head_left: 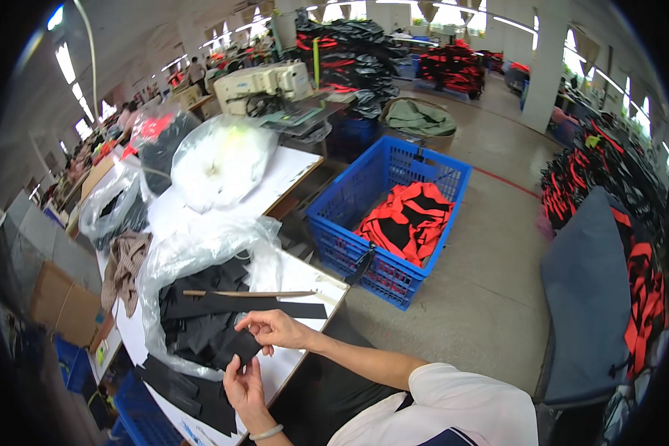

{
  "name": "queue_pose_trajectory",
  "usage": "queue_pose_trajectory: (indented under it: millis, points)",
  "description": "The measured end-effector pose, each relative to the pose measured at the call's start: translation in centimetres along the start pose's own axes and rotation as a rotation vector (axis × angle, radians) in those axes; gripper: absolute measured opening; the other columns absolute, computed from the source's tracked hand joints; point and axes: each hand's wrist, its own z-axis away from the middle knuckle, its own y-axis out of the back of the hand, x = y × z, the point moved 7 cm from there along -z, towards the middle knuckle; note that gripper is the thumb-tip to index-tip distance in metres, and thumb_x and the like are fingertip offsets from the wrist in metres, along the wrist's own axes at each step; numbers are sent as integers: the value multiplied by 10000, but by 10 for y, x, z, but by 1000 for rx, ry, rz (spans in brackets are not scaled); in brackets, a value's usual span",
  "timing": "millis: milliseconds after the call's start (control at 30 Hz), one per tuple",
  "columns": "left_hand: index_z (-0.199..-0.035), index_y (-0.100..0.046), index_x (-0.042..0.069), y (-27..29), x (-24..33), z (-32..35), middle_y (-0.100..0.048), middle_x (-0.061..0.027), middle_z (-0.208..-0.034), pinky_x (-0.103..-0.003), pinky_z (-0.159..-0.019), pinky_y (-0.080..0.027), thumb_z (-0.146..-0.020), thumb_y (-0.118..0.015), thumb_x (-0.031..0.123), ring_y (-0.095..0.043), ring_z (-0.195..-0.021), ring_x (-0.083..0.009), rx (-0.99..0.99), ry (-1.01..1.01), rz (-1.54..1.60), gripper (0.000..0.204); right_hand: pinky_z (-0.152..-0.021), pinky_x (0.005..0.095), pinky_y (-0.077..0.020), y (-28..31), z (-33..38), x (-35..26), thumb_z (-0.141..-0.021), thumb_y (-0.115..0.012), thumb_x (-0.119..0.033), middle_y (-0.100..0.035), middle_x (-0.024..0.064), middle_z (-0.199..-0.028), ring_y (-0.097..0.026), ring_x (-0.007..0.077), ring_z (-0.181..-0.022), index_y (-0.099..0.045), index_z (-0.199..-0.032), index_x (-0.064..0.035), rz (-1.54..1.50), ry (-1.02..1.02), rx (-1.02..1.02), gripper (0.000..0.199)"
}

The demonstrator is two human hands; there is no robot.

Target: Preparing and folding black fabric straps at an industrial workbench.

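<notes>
A small black fabric piece is stretched between my two hands at the table's near edge. My left hand, with a pale bangle at its wrist, pinches the lower end. My right hand is closed at the upper edge, thumb and forefinger together on the fabric. Just beyond lies an opened clear plastic bag full of black fabric pieces. Across the bag rest a long black strip and a thin wooden stick. More black pieces lie beside my left hand.
A blue crate with red-and-black fabric stands on the floor right of the white table. Farther back are a stuffed clear bag, a sewing machine and fabric stacks. A grey panel stands at the right.
</notes>
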Motion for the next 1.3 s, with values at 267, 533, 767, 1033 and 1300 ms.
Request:
queue_pose_trajectory:
  millis: [267,533,767,1033,1300]
  points:
    - [-896,-662,-36,-33,28,14,-624,-35,-777,-232,-712,-425,-729,-681,45,-564,-736,-112,-271,-226,-917,187,-492,218,-491,-7,10,-2,-746,-465,38,-551,32,-714,-600,103,-530,-557,-1105,16,31,-113,-136,371]
    - [-793,-633,0,-26,3,11,-614,-28,-764,-234,-713,-429,-787,-648,65,-549,-705,-100,-267,-106,-432,66,-492,217,-488,5,22,-6,-733,-452,64,-611,71,-732,-608,116,-545,-583,-903,44,147,-102,81,215]
    - [-746,-586,30,-14,-5,12,-571,-20,-734,-240,-711,-453,-762,-633,40,-556,-703,-118,-189,-16,-368,50,-501,274,-450,-16,25,-39,-695,-546,37,-561,90,-659,-568,153,-549,-580,-822,23,556,332,35,132]
    - [-1103,-564,-5,-74,10,59,-446,-105,-1162,-252,-724,-512,-706,-690,-5,-531,-957,-164,-231,-742,-1227,416,-501,278,-448,-13,32,-47,-700,-588,42,-573,118,-694,-586,202,-573,-609,-794,24,775,353,454,97]
    - [-1139,-535,-111,-56,-4,50,-467,-137,-1246,-330,-945,-441,-731,-579,-67,-487,-1155,-221,-249,-568,-859,413,-575,341,-495,-31,35,-46,-730,-600,33,-595,138,-789,-624,294,-684,-615,-868,14,871,333,300,141]
